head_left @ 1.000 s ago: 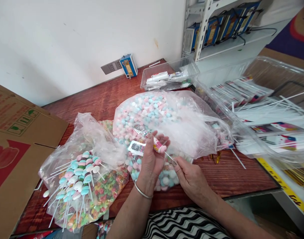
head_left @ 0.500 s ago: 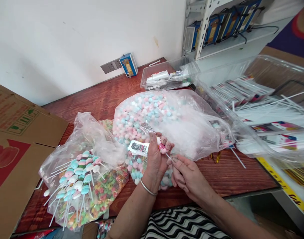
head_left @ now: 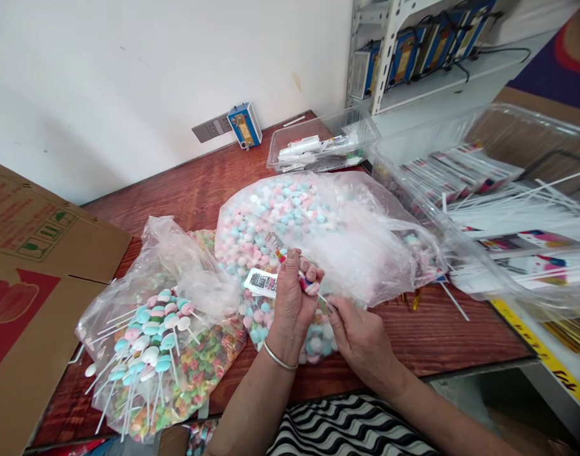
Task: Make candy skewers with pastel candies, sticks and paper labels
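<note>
Above the front of the large bag of marshmallows (head_left: 251, 234), my left hand (head_left: 292, 304) is closed around a small pink and white candy lollipop (head_left: 310, 286). White printed wrappers (head_left: 261, 282) stick out from the left side of that hand. Thumb and fingers of my right hand (head_left: 363, 339) pinch the lollipop's thin white stick (head_left: 322, 297), just right of the candy. Part of the candy is hidden by my left fingers. Marshmallow lollipops (head_left: 149, 326) in blue, pink and white lie in a pile to the left.
Beneath the pile is a clear bag of colourful ring-shaped pieces (head_left: 199, 367). A cardboard box (head_left: 47, 253) stands at the left. At the right, a clear bin (head_left: 413, 209) holds white sticks and printed packets. A smaller clear tray (head_left: 275, 152) and a blue device (head_left: 244, 125) sit by the wall.
My left hand has turned slightly, and its fingers have curled further over the candy. The wrappers have shifted with it. My right hand has moved slightly, still pinching the stick.
</note>
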### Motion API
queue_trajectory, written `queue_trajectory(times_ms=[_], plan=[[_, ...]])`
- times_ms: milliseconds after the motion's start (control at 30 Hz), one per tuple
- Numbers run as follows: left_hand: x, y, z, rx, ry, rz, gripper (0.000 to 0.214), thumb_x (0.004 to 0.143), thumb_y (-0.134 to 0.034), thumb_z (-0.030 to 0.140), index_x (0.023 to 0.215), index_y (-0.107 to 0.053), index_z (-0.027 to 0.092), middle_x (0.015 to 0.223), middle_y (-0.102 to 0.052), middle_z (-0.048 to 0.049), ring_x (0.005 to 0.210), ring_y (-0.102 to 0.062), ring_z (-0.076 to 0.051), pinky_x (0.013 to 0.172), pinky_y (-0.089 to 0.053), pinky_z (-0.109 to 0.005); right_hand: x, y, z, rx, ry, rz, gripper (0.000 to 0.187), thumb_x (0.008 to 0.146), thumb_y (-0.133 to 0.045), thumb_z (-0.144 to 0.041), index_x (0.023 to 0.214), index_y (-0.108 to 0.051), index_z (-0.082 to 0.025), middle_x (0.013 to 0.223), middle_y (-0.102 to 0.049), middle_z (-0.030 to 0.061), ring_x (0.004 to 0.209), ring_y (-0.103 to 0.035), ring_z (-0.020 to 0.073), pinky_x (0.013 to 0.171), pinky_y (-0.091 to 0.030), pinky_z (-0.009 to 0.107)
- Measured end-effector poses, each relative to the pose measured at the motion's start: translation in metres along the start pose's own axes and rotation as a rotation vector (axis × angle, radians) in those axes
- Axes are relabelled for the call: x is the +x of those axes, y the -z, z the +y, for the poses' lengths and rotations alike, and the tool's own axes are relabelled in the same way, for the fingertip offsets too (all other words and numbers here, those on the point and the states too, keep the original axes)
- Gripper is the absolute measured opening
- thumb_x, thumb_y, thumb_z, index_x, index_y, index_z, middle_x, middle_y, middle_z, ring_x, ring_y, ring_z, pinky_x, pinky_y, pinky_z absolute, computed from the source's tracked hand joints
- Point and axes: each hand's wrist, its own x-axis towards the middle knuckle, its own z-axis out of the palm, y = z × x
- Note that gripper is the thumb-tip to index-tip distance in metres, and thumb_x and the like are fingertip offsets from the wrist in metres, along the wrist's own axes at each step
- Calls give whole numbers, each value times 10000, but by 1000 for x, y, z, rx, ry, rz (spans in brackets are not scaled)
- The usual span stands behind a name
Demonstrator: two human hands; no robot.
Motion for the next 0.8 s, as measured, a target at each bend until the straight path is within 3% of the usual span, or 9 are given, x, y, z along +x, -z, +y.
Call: queue_trajectory(times_ms=[67,200,333,433,533,633,733,800], plan=[[-9,-2,-14,30,20,-14,207,833,-674,329,767,-562,169,541,-407,101,413,-370,-20,649,-490,-220,2,-1,0,-109,59,35,185,932,-465,-304,906,-599,-180,753,-644,57,659,-597,185,610,-441,283],[-21,0,-28,43,59,-41,237,829,-667,388,851,-598,162,637,-541,39,615,-571,-86,745,-498,-257,6,0,1,78,-36,65,182,967,-425,-312,952,-569,-202,901,-653,50,853,-620,192,733,-479,278],[-6,4,-7,-27,8,5,357,807,-687,420,1045,-615,164,827,-632,-12,771,-637,-126,818,-508,-297,1,1,6,277,-156,-9,249,953,-458,-391,793,-532,-215,603,-512,-35,561,-489,133,527,-405,231],[4,2,6,-59,-16,-12,281,824,-687,338,1041,-618,173,663,-529,64,546,-522,-46,686,-498,-223,-2,-3,7,362,-208,-63,269,941,-470,-434,786,-516,-219,519,-399,-70,465,-376,113,450,-333,224],[0,0,-1,0,-20,-61,166,840,-671,297,930,-614,170,549,-373,103,436,-386,-28,577,-449,-195,1,-9,4,427,-247,-57,279,941,-457,-453,781,-478,-226,512,-332,-92,427,-292,95,414,-283,217],[-8,2,-13,46,-2,-63,187,833,-674,327,895,-601,167,591,-450,77,530,-493,-55,684,-487,-236,6,-12,1,518,-296,-72,276,933,-459,-461,784,-445,-230,516,-299,-107,412,-239,80,390,-240,205],[-8,6,-12,38,1,-38,303,827,-662,407,1005,-604,170,719,-559,29,674,-586,-99,783,-502,-292,9,-9,0,573,-354,-128,262,923,-444,-471,824,-455,-229,500,-275,-119,391,-215,79,368,-213,201],[-4,8,-8,17,0,-11,309,823,-666,393,1025,-602,168,742,-569,25,675,-585,-99,807,-504,-310,11,-5,-1,479,-327,-131,231,913,-459,-439,860,-492,-217,526,-380,-96,410,-322,90,395,-280,207]])
